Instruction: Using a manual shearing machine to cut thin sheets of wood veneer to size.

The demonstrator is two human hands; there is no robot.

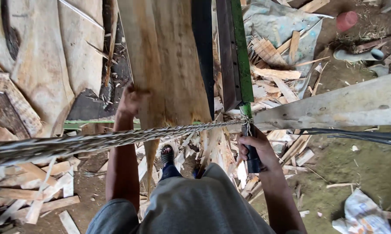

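Head view: one veneer sheet (169, 65), left hand (130, 100) pressed on its near-left edge, grip unclear; right hand (257, 149) fisted around one black lever handle (252, 161), sheet up-left.

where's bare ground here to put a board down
Bare dirt lies right of the right hand, between the grey plank and crumpled paper. Under the veneer sheet by the left hand, wood offcuts crowd the ground.

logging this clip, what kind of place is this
Probably a rough outdoor veneer or wood-cutting workshop: the left hand steadies a thin wood sheet, the right hand grips a green lever, offcuts litter the ground.
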